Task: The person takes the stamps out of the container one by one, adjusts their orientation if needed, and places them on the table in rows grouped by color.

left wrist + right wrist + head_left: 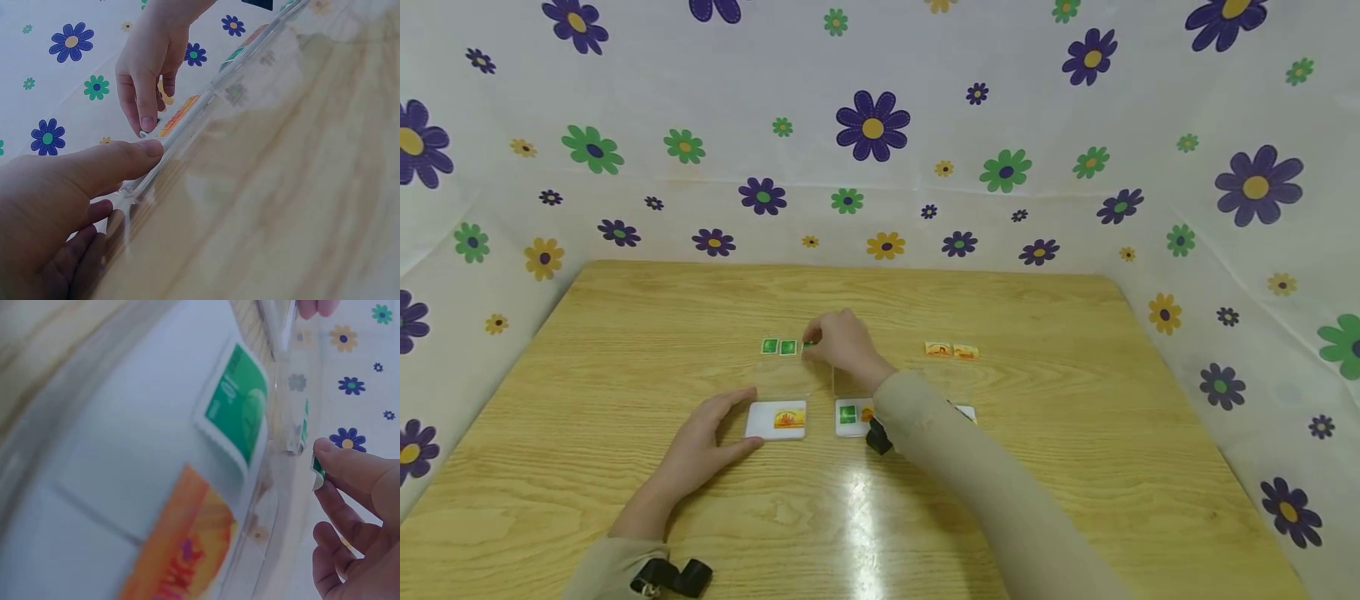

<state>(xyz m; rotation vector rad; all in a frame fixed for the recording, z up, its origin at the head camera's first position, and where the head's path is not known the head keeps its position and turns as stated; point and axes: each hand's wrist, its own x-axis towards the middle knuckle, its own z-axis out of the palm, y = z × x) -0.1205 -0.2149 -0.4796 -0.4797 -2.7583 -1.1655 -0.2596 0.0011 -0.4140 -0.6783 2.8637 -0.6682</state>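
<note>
Between thumb and forefinger, my right hand (pixel 844 343) pinches a small green stamp (pixel 317 467) at the right end of a short row. Two more green stamps (pixel 770 345) lie just left of it on the table. My left hand (pixel 700 446) holds the left side of a flat white case (pixel 762 421) by its corners, thumb at the near one. An orange and yellow stamp (pixel 789 418) lies in that case's right part. A second white case (pixel 844 430), right of the first, contains a green stamp (pixel 847 414) and an orange stamp (pixel 187 544), partly hidden by my right arm.
A third white case (pixel 969 412) shows only its right end past my right sleeve (pixel 925 417). Two orange stamps (pixel 938 350) lie side by side behind it. Clear lids stand up behind the cases. Flowered cloth (pixel 925 108) surrounds the wooden table (pixel 1075 467) on three sides.
</note>
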